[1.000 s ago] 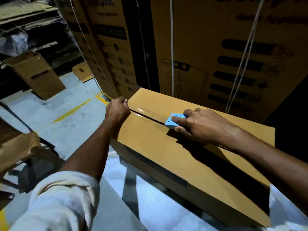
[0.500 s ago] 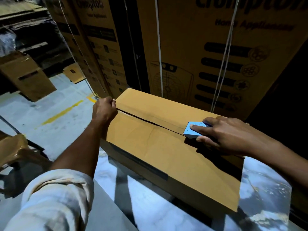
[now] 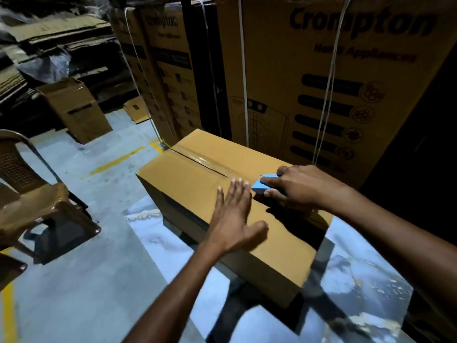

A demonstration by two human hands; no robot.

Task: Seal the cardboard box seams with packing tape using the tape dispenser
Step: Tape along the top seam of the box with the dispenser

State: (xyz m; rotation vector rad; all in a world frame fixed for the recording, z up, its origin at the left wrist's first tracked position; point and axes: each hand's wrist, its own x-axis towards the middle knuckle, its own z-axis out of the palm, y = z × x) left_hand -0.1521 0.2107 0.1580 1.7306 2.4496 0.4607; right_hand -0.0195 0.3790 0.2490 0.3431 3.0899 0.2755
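Big brown boxes [image 3: 321, 95] with black print are standing at the back, and a brown chair [image 3: 32, 194] is sitting on the grey floor at the left. A cardboard box [image 3: 188, 191] is lying on a shiny top [image 3: 366, 280]. Its two top flaps are meeting in a seam [image 3: 215, 170] down the middle. A shiny strip of tape [image 3: 201, 158] is running along that seam from the far left edge of the box.

The right hand [image 3: 304, 191] is curling its fingers round the blue tape dispenser [image 3: 262, 185]. The dispenser is sitting on the seam toward the right end of the box, so the tape is going down right over the gap.

The left hand [image 3: 232, 219] is lying flat on the near flap, fingers straight and close together, with its fingertips just beside the dispenser. I think it is pressing the flap down so both flaps are sitting level and the box is not sliding. The right hand is hiding the last bit of seam, so I cannot tell if tape is on it.
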